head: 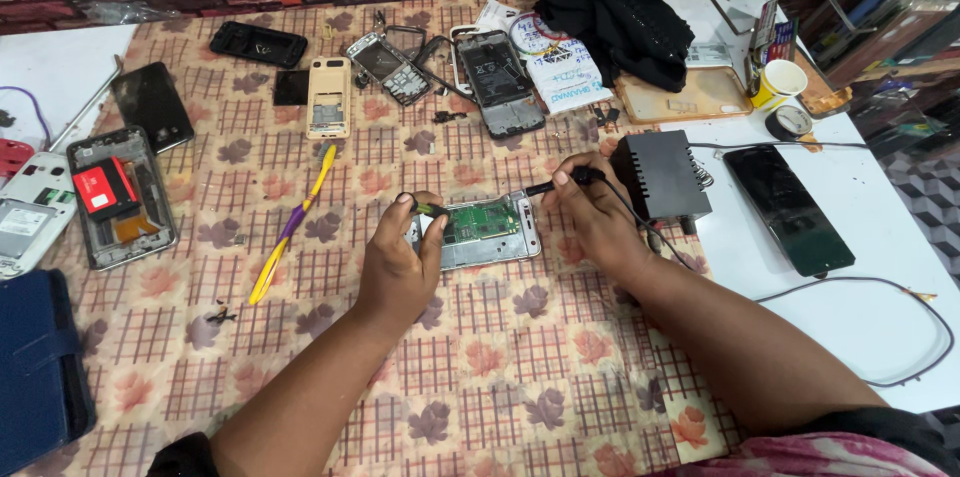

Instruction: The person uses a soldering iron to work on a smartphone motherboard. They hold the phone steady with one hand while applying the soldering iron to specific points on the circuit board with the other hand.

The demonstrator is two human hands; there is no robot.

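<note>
An opened silver phone (490, 242) with a green circuit board (481, 220) lies on the patterned tablecloth (500, 367). My left hand (398, 262) holds its left end and pinches a small dark-tipped tool (430, 207) over the board. My right hand (595, 217) grips a black corded soldering-type tool (562, 181), its tip pointing at the phone's upper right corner. The cord runs back past my right wrist.
A black box (660, 175) and a dark phone (787, 209) sit right of my hands. Several dismantled phones (498, 82) and covers lie at the back and left, with a yellow-purple pry tool (292, 225), a black cloth (615, 2) and a paper cup (777, 83).
</note>
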